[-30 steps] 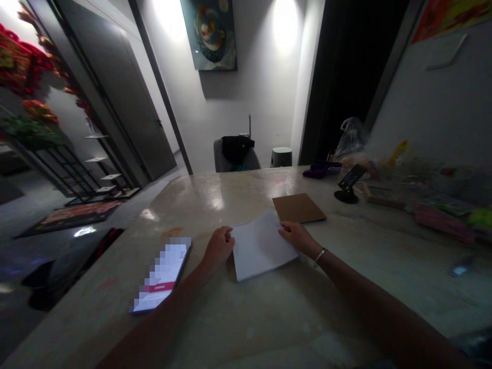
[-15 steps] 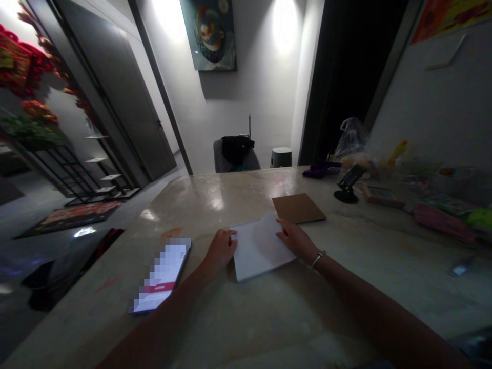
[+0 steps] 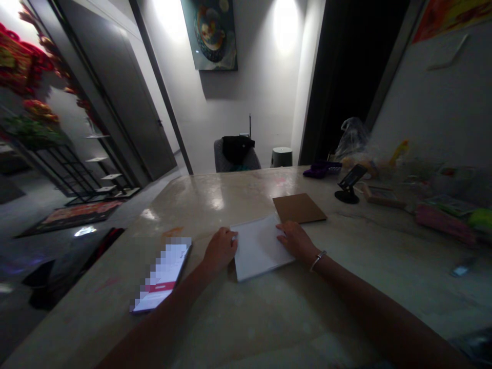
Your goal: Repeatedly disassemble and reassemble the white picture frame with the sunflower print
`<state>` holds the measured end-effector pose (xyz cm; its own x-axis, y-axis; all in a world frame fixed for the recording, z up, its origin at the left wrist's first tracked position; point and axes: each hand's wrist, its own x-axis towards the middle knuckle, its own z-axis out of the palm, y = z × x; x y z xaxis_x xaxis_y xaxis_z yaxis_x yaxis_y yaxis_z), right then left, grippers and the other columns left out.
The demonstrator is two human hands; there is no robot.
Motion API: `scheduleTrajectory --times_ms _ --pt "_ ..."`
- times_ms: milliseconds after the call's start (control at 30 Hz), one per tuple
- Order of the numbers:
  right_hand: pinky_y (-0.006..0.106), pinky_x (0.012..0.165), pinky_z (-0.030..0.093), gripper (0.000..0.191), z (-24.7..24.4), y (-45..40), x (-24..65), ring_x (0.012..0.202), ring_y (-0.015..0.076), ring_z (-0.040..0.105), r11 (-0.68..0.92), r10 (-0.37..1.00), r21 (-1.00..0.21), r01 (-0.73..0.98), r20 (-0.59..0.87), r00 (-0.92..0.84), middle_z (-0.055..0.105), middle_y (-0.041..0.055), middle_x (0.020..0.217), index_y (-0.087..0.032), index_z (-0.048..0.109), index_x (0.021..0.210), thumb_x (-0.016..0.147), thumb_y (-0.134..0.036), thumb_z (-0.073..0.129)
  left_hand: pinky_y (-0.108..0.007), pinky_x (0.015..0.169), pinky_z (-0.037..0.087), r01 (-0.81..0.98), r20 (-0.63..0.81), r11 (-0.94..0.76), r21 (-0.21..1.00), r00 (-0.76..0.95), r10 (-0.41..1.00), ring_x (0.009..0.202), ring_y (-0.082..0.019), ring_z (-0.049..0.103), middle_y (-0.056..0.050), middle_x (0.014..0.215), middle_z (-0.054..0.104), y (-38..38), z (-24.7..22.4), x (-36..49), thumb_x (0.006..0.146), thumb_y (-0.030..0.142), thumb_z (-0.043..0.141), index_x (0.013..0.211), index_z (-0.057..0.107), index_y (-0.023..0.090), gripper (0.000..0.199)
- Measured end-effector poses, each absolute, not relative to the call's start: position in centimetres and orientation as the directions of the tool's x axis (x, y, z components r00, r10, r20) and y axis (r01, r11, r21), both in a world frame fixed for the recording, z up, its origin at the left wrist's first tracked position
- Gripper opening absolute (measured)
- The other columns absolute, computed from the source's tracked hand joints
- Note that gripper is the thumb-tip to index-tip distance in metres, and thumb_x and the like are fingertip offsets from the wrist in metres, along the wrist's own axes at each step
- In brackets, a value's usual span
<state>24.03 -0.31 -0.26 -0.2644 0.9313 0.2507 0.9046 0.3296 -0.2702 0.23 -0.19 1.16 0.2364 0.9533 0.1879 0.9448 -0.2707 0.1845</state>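
Grip unclear: half-curled left hand (image 3: 221, 251) at the edge of a white folded paper sheet (image 3: 260, 248), open right hand (image 3: 295, 241) lying on it; sheet now pressed flat on a pale stone tabletop (image 3: 215, 205), just below a brown cardboard square (image 3: 299, 207).

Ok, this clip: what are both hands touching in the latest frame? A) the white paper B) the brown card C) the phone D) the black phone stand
A: the left hand is at one edge of the white paper, and the right hand has its fingers on the opposite side.
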Motion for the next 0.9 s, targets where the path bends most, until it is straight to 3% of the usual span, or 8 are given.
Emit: scheduleTrajectory --times_ms 133,433,667,900 --pt "0.030 0.089 0.034 0.034 0.0 -0.6 23.7 0.096 0.0218 0.049 0.321 0.934 -0.228 0.919 0.235 -0.268 0.057 0.0121 0.098 -0.011 0.056 0.111 0.080 -0.023 0.050 -0.028 0.086 0.039 0.947 0.170 -0.283 0.155 0.256 0.952 0.093 -0.018 0.052 -0.010 0.101 0.055 -0.4 1.6 0.3 0.080 0.023 0.041 0.103 0.061 0.014 0.031" --pt "0.029 0.086 0.034 0.033 0.4 -0.5 24.2 0.092 0.0202 0.051 0.267 0.957 -0.250 0.931 0.180 -0.227 0.058 0.0112 0.095 -0.016 0.060 0.107 0.080 -0.031 0.051 -0.032 0.087 0.037 0.956 0.108 -0.278 0.096 0.268 0.957 0.100 -0.022 0.051 -0.011 0.108 0.055 -0.9 2.2 0.5 0.076 0.045 0.047 0.106 0.058 0.017 0.042" --pt "0.028 0.080 0.039 0.034 0.5 -0.3 25.0 0.092 0.0201 0.055 0.279 0.960 -0.283 0.918 0.117 -0.256 0.061 0.0106 0.097 -0.019 0.058 0.111 0.081 -0.030 0.048 -0.040 0.093 0.033 0.936 -0.020 -0.323 0.138 0.328 0.944 0.113 -0.030 0.043 -0.014 0.124 0.048 -1.3 3.4 -0.1 0.062 0.059 0.055 0.118 0.049 0.017 0.070" --pt "0.027 0.077 0.041 0.034 0.6 -0.2 25.3 0.091 0.0201 0.058 0.270 0.963 -0.315 0.910 0.093 -0.254 0.063 0.0106 0.099 -0.018 0.058 0.111 0.082 -0.029 0.046 -0.040 0.099 0.026 0.929 -0.108 -0.323 0.178 0.345 0.932 0.122 -0.031 0.034 -0.014 0.135 0.037 -1.4 3.7 -0.6 0.058 0.063 0.055 0.126 0.040 0.018 0.083"
